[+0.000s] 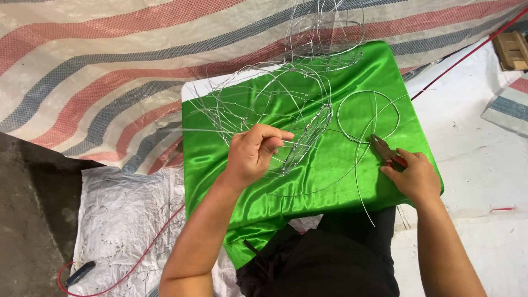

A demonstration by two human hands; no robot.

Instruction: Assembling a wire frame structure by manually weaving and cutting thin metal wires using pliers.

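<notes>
A tangled wire frame point(286, 118) lies on a green cloth point(330, 181), where the left hand point(254, 154) pinches its strands between closed fingers while the right hand point(415, 177), near a loose wire ring point(339, 118), is clamped around red-handled pliers point(386, 152), over a striped tarp point(110, 66).

Cloth point(330, 181) on work surface: bright green, satin sheen. Wire frame point(286, 110): silver-grey, bare metal. Wire ring point(339, 110): same silver. Pliers point(391, 155): grey jaws, red handles. Tarp point(110, 55) behind: off-white w/ red and blue-grey stripes, fine woven check. Floor sheet point(467, 148): white. Cord point(462, 60): red. Person's clothing point(330, 258): black.
</notes>
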